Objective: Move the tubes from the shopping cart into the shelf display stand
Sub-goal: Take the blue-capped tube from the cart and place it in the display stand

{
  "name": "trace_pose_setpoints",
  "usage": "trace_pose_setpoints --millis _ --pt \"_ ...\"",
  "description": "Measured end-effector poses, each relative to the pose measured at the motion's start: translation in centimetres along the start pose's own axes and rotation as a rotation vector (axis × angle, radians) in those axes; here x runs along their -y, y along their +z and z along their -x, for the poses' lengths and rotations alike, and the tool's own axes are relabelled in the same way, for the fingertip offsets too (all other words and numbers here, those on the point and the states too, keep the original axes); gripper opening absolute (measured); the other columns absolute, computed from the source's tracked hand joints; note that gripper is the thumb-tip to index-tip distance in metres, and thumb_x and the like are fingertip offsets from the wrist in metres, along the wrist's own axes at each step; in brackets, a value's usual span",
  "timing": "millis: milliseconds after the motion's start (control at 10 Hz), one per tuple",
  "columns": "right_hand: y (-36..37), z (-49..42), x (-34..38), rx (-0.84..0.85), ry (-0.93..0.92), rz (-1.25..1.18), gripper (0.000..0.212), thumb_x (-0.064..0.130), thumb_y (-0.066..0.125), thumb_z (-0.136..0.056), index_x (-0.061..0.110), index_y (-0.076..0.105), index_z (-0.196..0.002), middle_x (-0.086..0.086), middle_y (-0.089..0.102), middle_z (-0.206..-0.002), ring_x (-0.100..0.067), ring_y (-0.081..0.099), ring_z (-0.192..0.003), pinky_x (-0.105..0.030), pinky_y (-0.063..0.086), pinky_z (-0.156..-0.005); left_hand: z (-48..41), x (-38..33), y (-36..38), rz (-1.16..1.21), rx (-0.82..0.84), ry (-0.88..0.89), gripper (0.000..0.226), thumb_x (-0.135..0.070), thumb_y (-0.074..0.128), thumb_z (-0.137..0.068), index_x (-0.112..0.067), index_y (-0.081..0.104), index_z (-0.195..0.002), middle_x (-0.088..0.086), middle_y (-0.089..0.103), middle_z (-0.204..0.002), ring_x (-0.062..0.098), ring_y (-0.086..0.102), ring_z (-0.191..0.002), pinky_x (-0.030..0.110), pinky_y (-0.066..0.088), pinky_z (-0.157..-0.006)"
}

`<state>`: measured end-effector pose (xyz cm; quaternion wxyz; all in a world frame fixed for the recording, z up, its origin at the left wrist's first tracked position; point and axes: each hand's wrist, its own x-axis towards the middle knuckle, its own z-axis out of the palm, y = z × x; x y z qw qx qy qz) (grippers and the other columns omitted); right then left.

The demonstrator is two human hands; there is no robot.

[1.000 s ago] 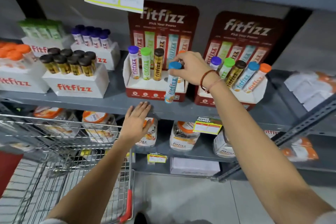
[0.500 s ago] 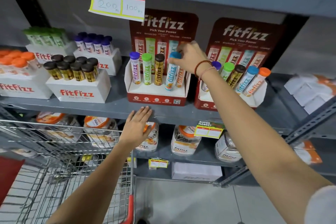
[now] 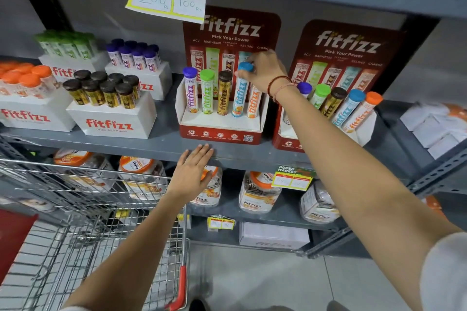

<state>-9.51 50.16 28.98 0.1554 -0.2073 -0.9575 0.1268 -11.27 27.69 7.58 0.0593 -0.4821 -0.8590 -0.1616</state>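
Both forearms are bare. A thin red cord bracelet (image 3: 278,83) is worn on the wrist behind the right hand (image 3: 265,70), with a second, paler pinkish thread just beside it. A light grey sleeve (image 3: 447,272) is seen at the right upper arm. No ornament is seen on the left hand (image 3: 189,174).
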Motion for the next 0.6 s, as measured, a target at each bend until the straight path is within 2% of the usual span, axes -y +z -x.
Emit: trace_pose_setpoints --millis 200,300,500,600 --pt "1.0 0.5 -0.3 0.079 0.02 0.005 0.051 0.051 0.064 -0.077 0.011 0.06 -0.11 -0.012 0.055 -0.121 -0.028 0.05 -0.114 -0.041 0.046 -0.092 0.0 0.1 -0.1 -0.013 0.023 -0.008 0.064 -0.046 0.024 -0.087 -0.008 0.041 -0.136 0.012 0.043 -0.142 0.027 0.034 -0.133 0.048 0.018 -0.109" --pt "1.7 0.9 -0.4 0.084 0.019 -0.012 0.05 0.047 0.064 -0.079 0.012 0.058 -0.114 -0.014 0.05 -0.124 -0.029 0.046 -0.118 -0.041 0.042 -0.098 0.0 0.1 0.1 -0.002 0.01 -0.001 0.058 -0.041 0.033 -0.09 -0.009 0.038 -0.138 0.011 0.039 -0.144 0.026 0.031 -0.135 0.046 0.014 -0.11" --pt "2.0 1.9 -0.4 0.003 -0.024 0.024 0.051 0.042 0.06 -0.084 0.009 0.052 -0.122 -0.015 0.051 -0.129 -0.03 0.036 -0.127 -0.043 0.038 -0.101 0.1 -0.1 -0.3 0.04 -0.003 -0.004 0.052 -0.028 0.051 -0.092 -0.009 0.037 -0.139 0.011 0.037 -0.146 0.026 0.028 -0.136 0.044 0.012 -0.111" --pt "1.9 3.2 -0.3 -0.154 -0.05 -0.023 0.043 0.031 0.058 -0.086 0.008 0.053 -0.121 -0.017 0.054 -0.126 -0.031 0.042 -0.121 -0.044 0.043 -0.099 -0.9 -0.7 -1.6 0.099 0.0 -0.06 0.047 -0.021 0.056 -0.09 -0.009 0.044 -0.134 0.012 0.046 -0.14 0.028 0.038 -0.129 0.046 0.022 -0.108"
